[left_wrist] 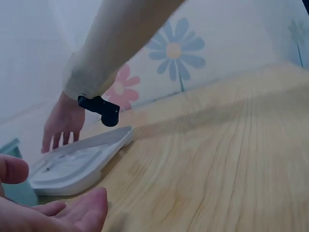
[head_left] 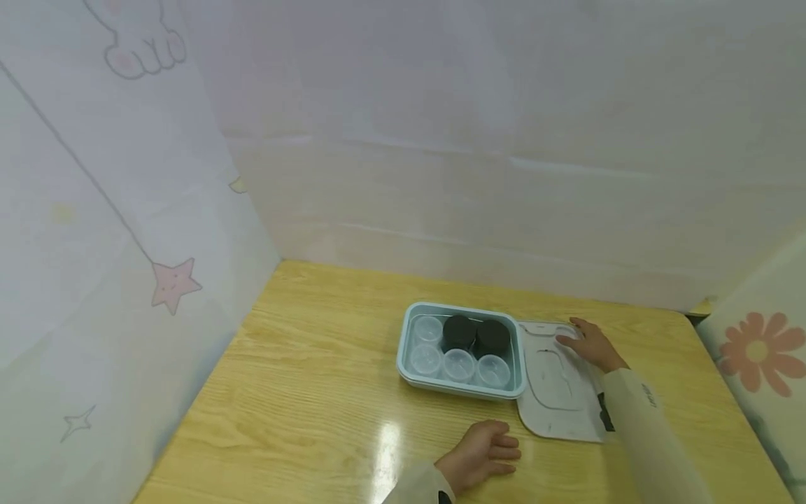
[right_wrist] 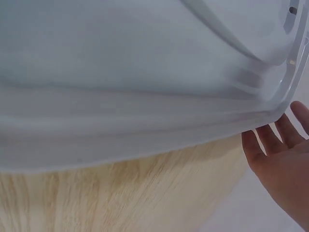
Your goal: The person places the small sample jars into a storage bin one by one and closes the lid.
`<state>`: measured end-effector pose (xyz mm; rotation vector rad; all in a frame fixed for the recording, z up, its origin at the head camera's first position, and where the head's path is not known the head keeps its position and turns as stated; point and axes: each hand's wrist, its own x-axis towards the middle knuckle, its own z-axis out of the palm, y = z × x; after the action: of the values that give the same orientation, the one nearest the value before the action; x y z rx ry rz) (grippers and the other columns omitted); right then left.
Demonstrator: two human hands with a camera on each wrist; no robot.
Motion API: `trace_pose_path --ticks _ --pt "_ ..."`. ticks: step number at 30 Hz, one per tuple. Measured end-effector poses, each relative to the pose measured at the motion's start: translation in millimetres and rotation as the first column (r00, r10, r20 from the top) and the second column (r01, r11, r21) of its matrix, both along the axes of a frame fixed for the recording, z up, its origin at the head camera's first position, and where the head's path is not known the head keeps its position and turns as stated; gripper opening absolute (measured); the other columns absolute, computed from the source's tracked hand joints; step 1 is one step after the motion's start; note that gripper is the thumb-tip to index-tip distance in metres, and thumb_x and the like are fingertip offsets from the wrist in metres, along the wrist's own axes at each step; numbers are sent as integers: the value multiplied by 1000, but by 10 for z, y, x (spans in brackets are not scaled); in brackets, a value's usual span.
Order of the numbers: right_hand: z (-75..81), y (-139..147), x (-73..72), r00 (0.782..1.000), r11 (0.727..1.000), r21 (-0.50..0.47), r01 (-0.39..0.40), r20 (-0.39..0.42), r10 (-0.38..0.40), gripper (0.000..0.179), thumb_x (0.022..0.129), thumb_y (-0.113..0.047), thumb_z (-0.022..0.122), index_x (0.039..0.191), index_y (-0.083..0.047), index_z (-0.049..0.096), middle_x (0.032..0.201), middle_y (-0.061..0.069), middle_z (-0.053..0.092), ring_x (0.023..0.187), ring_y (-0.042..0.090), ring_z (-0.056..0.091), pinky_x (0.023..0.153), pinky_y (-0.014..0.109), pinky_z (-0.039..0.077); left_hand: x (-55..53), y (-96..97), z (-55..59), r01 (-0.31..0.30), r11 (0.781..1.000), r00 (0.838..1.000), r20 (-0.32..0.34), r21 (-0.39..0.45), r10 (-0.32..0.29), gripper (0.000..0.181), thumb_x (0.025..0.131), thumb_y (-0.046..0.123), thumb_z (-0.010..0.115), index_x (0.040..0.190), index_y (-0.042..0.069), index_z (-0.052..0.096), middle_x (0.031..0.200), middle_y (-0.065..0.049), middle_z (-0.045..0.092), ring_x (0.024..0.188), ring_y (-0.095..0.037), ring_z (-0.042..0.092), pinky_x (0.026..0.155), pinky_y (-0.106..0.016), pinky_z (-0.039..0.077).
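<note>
A white plastic lid [head_left: 554, 378] lies on the table beside a light blue rectangular box [head_left: 409, 381]. My right hand [head_left: 592, 344] is at the lid's far right corner, thumb over its surface. In the right wrist view, spread fingers [right_wrist: 268, 140] touch the lid's edge near that corner. Nothing is in my left hand [head_left: 481, 455], which hovers palm-up with loosely extended fingers in front of the box and left of the lid. Inside the box sit several clear round cups [head_left: 458, 365] and two black round pieces [head_left: 493, 337].
The wooden table [head_left: 302, 371] extends to both sides of the box. Pale printed sheets [head_left: 441, 175] hang behind the table and along its left and right sides. A dark wrist device [left_wrist: 104, 108] is strapped at the right sleeve.
</note>
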<state>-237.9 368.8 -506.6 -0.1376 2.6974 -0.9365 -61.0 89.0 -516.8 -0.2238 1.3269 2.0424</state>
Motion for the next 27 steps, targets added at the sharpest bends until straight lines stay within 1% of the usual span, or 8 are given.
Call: trace_pose_path --ticks 2,4,7,9,12,17,23,27 --pt "13 -3 12 1000 1000 18 -10 -7 10 80 95 -36 56 141 19 21 143 43 19 130 59 20 103 68 25 3 51 -46 -2 998 999 41 69 -1 54 98 21 43 136 -16 33 126 -33 51 119 -46 51 99 -56 43" --pt "24 -2 24 1000 999 26 -19 -9 19 80 95 -36 57 140 19 22 143 43 21 130 59 21 103 67 26 7 94 -89 -16 992 997 74 126 7 57 98 22 44 138 -17 31 130 -36 46 125 -49 44 102 -58 40" --pt "44 19 53 1000 999 30 -26 -8 26 79 95 -36 56 140 20 23 142 43 23 128 59 25 102 66 29 9 157 -141 -23 986 996 87 168 9 58 98 23 45 138 -16 32 132 -35 46 127 -50 42 104 -58 38" --pt "52 45 74 1000 999 32 -17 1 17 79 95 -36 55 139 20 22 140 43 25 126 59 28 100 66 32 6 192 -164 -25 982 996 93 187 8 57 97 22 46 138 -16 33 132 -35 46 128 -50 41 105 -57 37" --pt "62 75 106 1000 999 37 5 14 -5 78 96 -37 54 139 20 23 138 43 28 124 58 32 98 65 35 1 224 -177 -20 983 996 91 185 3 54 98 20 44 136 -16 35 131 -34 48 128 -49 42 106 -55 37" --pt "82 108 172 998 998 32 51 29 -52 71 97 -35 52 137 19 28 135 43 32 122 56 35 96 62 39 22 216 -135 -2 989 998 65 150 -7 46 97 16 41 130 -16 40 124 -30 53 125 -46 46 106 -53 38" --pt "101 165 274 997 997 42 65 26 -66 60 99 -31 50 130 19 38 129 42 40 116 53 42 91 58 44 71 170 -143 27 993 999 44 117 -32 36 96 12 43 120 -14 49 112 -25 61 112 -39 59 100 -48 45" --pt "99 212 350 998 998 45 53 22 -54 58 98 -31 50 127 19 43 125 40 46 111 51 49 88 55 47 109 140 -154 37 998 999 19 60 -38 26 94 11 47 109 -8 58 103 -19 68 99 -28 66 92 -43 52"
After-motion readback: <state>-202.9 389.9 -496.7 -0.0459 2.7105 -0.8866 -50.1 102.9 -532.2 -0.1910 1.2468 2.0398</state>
